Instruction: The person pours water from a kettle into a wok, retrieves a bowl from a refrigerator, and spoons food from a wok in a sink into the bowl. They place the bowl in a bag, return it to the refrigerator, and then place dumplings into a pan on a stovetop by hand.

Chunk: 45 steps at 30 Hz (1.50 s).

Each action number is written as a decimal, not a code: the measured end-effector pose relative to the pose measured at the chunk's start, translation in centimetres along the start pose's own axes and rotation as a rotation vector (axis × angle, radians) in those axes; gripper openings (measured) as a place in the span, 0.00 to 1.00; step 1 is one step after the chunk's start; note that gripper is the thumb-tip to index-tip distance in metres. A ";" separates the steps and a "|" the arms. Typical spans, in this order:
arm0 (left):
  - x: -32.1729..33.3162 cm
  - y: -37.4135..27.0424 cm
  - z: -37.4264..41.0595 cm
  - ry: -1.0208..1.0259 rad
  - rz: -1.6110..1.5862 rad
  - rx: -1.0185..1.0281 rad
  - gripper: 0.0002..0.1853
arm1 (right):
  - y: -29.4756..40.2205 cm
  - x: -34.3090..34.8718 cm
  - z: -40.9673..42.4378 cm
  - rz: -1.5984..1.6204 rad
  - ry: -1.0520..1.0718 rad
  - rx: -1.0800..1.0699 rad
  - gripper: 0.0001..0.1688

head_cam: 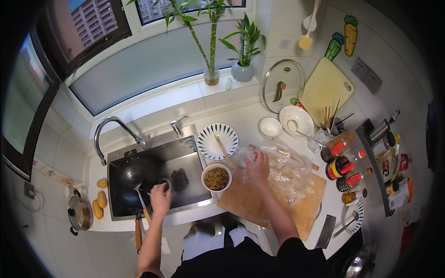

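Observation:
My left hand (161, 200) is over the front of the steel sink (198, 170), its fingers at a small round dish or cup (167, 184) that they partly hide. Beside it lie a black wok (134, 173) and a wooden-handled spatula (143, 201). My right hand (258, 166) touches crumpled clear plastic (245, 156) at the left edge of a large plastic bag (285, 163). Under the bag is a wooden cutting board (243, 198). Between my hands stands a bowl of brown minced filling (216, 178); behind it, chopsticks (222, 146) rest on a patterned plate (205, 146).
A faucet (114, 120) arches over the sink's left side. Potatoes (97, 208) and a lidded pot (80, 212) are at far left. A cleaver (326, 231) lies right of the board, near sauce bottles (339, 168). White bowls (270, 127) stand at the back.

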<state>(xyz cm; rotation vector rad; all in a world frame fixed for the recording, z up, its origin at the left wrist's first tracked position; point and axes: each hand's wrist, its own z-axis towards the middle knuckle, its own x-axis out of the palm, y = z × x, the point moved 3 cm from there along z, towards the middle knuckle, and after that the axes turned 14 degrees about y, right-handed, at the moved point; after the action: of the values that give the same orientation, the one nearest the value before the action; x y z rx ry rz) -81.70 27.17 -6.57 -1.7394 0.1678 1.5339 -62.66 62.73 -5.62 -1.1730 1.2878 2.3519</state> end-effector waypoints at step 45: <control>3.3 -9.0 -2.6 1.101 -1.194 0.044 0.12 | 1.9 -1.1 -11.6 0.930 1.735 0.003 0.11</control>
<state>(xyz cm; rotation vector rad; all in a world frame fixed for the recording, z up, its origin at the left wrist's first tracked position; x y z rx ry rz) -73.69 32.92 -5.37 -1.8671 -0.2657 -0.3144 -56.63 52.75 -7.16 -3.3913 2.5575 1.0208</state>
